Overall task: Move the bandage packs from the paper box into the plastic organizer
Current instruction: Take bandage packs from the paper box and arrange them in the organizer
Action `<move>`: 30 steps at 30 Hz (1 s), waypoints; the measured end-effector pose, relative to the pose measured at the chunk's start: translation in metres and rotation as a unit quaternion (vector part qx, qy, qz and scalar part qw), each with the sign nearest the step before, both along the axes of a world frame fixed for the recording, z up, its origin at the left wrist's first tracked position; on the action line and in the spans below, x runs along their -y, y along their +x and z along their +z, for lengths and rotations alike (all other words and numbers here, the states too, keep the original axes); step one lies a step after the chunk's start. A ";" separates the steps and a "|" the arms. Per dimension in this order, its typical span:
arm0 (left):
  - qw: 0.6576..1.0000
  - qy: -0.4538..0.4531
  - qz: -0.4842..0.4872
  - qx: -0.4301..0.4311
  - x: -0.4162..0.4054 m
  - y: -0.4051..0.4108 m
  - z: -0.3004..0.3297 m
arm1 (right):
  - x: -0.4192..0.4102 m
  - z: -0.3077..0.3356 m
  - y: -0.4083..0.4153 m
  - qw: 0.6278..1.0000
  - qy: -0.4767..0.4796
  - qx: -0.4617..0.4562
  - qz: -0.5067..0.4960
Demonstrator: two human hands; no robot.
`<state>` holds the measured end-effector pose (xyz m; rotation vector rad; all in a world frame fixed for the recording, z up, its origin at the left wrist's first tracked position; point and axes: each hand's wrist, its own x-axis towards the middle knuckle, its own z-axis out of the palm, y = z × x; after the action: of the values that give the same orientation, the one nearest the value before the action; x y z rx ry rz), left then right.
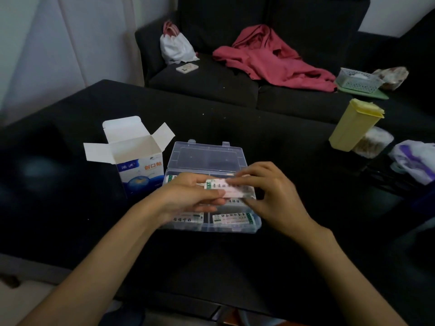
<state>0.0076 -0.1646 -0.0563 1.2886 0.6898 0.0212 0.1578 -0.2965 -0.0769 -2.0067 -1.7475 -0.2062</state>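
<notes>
A white and blue paper box stands on the black table with its top flaps open. Right beside it lies the clear plastic organizer, its lid folded back. Bandage packs lie in its front compartments. Above the organizer both my hands hold one bandage pack between them. My left hand grips its left end. My right hand pinches its right end with fingers over the top and thumb below. The hands hide the organizer's middle compartments.
A yellow container and a clear jar stand at the table's right, with a plastic bag beyond them. Behind the table a dark sofa carries a red garment, a white bag and a small basket.
</notes>
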 end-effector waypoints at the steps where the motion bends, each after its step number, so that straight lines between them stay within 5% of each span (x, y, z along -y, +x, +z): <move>1: 0.999 0.050 -0.009 -0.017 -0.001 0.001 -0.003 | 0.002 -0.001 0.001 0.995 -0.049 -0.088 0.010; 3: 0.992 0.116 -0.044 -0.028 -0.001 0.001 -0.005 | 0.006 -0.003 0.003 0.969 -0.098 -0.226 0.026; 8: 0.979 0.194 -0.056 0.035 0.002 0.001 -0.008 | 0.009 0.002 0.000 0.947 -0.017 -0.320 0.008; 16: 0.993 0.104 -0.031 0.036 0.004 0.009 -0.007 | 0.004 0.012 -0.003 0.863 -0.010 -0.504 -0.040; 21: 0.989 0.136 0.049 0.042 0.011 0.014 -0.010 | -0.003 0.005 -0.006 0.829 0.011 -0.541 -0.142; 25: 0.979 0.170 0.097 0.062 0.014 0.020 -0.016 | -0.007 0.003 -0.009 0.716 0.065 -0.674 -0.169; 30: 0.982 0.129 0.115 0.072 0.013 0.023 -0.013 | -0.011 0.006 -0.012 0.754 0.103 -0.623 -0.180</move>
<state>0.0307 -0.1779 -0.0696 1.4315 0.7238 0.4003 0.1457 -0.2858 -0.0713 -1.5740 -0.4447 0.6653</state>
